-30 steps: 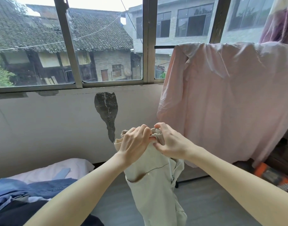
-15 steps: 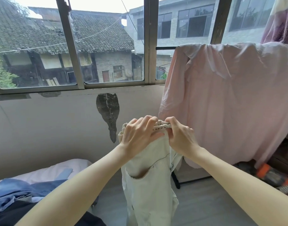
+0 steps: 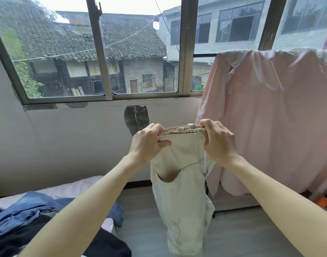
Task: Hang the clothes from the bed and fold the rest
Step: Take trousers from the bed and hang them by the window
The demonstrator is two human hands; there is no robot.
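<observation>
Cream trousers [image 3: 179,182] dangling between both hands, waistband stretched across. Left hand [image 3: 147,143] gripping left end, right hand [image 3: 218,141] gripping right end, pink shirt [image 3: 270,117] just behind.

A lived-in bedroom in an older house, set among close-built neighbours. Low at the left, a bed with a pale sheet [image 3: 81,188] heaped with crumpled blue denim clothes [image 3: 29,210] and a black garment [image 3: 107,245]. Ahead, a wide metal-framed sliding window [image 3: 184,52] over a plain off-white plastered wall [image 3: 66,138] with a dark patch of peeled paint [image 3: 136,118]. Outside, a grey tiled roof of an old timber-and-brick house [image 3: 122,41] and a grey concrete building with dark windows [image 3: 233,28]. At the right, a large pink shirt draped over a clothes rail [image 3: 270,115], a bare wire hanger [image 3: 201,78] beside it. Underfoot, grey wood-look flooring [image 3: 144,219]. Held up mid-room, cream cotton trousers [image 3: 181,191].
</observation>
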